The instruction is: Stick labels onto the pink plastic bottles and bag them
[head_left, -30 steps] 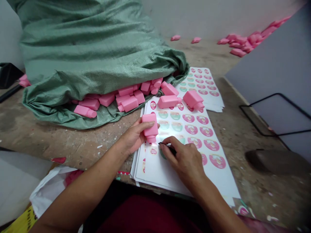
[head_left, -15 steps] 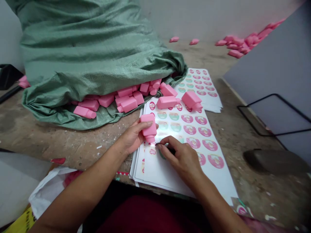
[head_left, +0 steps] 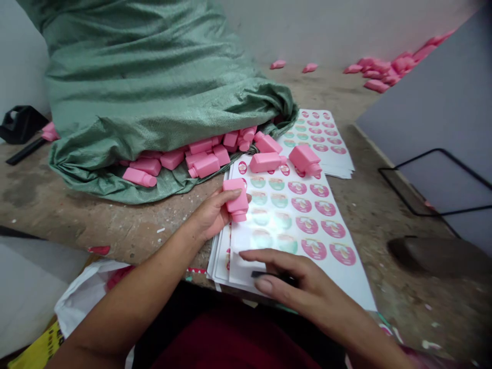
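Observation:
My left hand grips a small pink plastic bottle, its neck pointing down toward me, thumb on the near face. It sits over the left edge of a white sticker sheet printed with rows of pink and green oval labels. Lower on the sheet, my right hand has its index finger stretched out, with a slim black tool held under the fingers beside the thumb. Whether a label clings to that fingertip I cannot make out. Two more pink bottles lie across the sheet's top.
A large green woven sack spills several pink bottles at back left. Behind lies a second label stack. More bottles pile by the wall near a grey panel with a black wire frame. A tape dispenser stands far left.
My right hand has drawn back toward me from below the bottle's neck, its index finger now extended. The small label there no longer shows on the sheet. My left hand stays nearly still.

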A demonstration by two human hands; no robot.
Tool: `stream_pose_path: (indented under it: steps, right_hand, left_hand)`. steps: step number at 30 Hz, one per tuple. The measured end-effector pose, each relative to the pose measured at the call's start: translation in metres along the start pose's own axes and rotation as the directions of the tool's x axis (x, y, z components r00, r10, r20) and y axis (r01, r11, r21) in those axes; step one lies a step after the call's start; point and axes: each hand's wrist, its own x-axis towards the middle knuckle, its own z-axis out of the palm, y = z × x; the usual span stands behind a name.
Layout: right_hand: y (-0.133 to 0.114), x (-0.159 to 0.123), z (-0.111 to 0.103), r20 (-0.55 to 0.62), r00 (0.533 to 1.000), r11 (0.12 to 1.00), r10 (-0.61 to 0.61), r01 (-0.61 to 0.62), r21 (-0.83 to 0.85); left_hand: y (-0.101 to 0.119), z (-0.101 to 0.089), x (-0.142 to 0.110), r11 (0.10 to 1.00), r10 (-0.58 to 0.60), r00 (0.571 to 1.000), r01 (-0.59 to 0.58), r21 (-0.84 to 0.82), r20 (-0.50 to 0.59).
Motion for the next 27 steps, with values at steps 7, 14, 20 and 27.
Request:
stream_pose_path:
  steps: [7, 14, 20, 27]
  right_hand:
    - [0.012, 0.004, -0.007, -0.461, 0.876, 0.95, 0.138, 0.015, 0.312]
    - [0.007, -0.004, -0.003, -0.621, 0.779, 0.944, 0.085, 0.137, 0.302]
    - [-0.011, -0.011, 0.006, -0.608, 0.79, 0.902, 0.078, 0.204, 0.38]
    - [-0.011, -0.01, 0.014, -0.655, 0.755, 0.926, 0.04, 0.219, 0.309]
  left_hand:
    - [0.0, 0.007, -0.005, 0.994, 0.07, 0.997, -0.068, 0.083, -0.021]
    - [-0.011, 0.034, -0.055, 0.981, 0.043, 0.998, -0.033, 0.192, -0.046]
    - [-0.041, 0.044, -0.075, 0.999, -0.04, 0.999, 0.04, -0.016, 0.008]
    - [-0.05, 0.049, -0.08, 0.998, -0.056, 0.998, 0.056, -0.035, -0.01]
